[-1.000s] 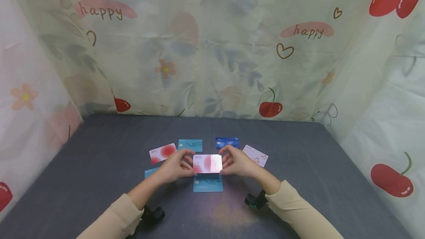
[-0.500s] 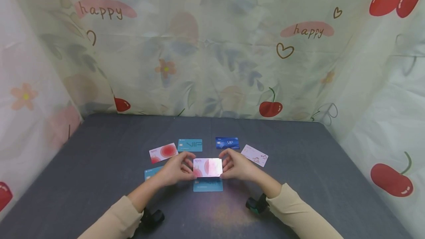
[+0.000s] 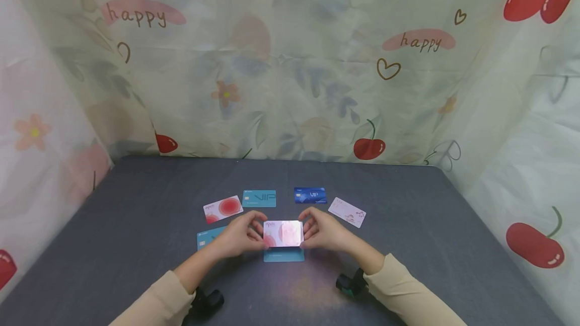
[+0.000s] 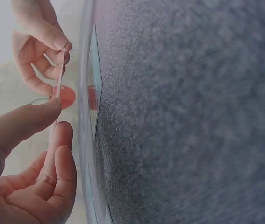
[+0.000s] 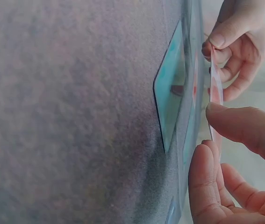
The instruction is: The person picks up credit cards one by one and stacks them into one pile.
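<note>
Both hands hold one glossy pink card point(image 3: 282, 234) with round pinkish-red shapes by its two short ends. My left hand point(image 3: 242, 234) pinches its left end and my right hand point(image 3: 327, 231) its right end, thumbs against the fingers. The card hovers over a teal VIP card point(image 3: 284, 256) lying on the table, hiding most of it in the head view. Both wrist views show a gap between the held card and the teal card point(image 5: 169, 88) beneath. Partly behind the left forearm lies another teal card point(image 3: 209, 237).
On the dark grey table point(image 3: 149, 200) lie a card with red circles point(image 3: 223, 209), a teal VIP card point(image 3: 259, 198), a blue VIP card point(image 3: 310, 195) and a pale pink flowered card point(image 3: 347, 212). A cherry-patterned curtain point(image 3: 281, 74) surrounds the table's back and sides.
Both hands have moved toward the person with the pink card, which now covers more of the teal card below. The cards lying on the table have stayed put.
</note>
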Demonstrator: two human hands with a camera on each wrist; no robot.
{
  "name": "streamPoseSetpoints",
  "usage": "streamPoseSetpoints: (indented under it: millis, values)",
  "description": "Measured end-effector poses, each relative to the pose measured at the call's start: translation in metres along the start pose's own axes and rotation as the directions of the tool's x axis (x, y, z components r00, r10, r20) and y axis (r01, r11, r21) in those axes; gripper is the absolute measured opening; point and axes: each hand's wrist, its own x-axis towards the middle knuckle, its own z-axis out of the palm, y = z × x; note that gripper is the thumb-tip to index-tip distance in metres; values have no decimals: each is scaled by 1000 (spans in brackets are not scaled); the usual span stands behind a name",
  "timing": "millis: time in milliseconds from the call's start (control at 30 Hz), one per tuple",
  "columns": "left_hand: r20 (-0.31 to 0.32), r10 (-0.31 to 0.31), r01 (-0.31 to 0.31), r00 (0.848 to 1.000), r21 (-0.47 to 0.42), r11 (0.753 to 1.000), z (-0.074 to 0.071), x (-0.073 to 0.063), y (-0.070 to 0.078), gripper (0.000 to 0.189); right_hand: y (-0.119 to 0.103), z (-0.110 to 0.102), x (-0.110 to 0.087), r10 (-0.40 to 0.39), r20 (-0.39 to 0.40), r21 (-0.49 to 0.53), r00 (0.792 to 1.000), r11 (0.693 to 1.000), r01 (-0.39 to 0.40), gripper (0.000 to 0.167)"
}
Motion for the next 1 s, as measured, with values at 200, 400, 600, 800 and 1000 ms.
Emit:
streamPoseSetpoints:
  millis: [200,400,600,800,1000]
  values:
    - [0,-12,12,1000,24,1000,2,-1,-1,53,2,2,-3,-10,5,14,1000,1000,10,52]
    - [6,-3,2,1000,45,999,4,-1,-2,52,4,5,-3,-5,14,25,1000,1000,4,52]
    - [3,-38,37,999,109,993,7,-4,2,52,6,7,-4,-4,30,18,1000,1000,3,52]
    - [5,-50,48,999,145,988,9,-5,1,52,7,9,-5,10,38,16,999,1000,-10,52]
    - [14,-53,50,999,171,984,10,-6,4,51,6,10,-7,14,39,9,999,1000,-14,51]
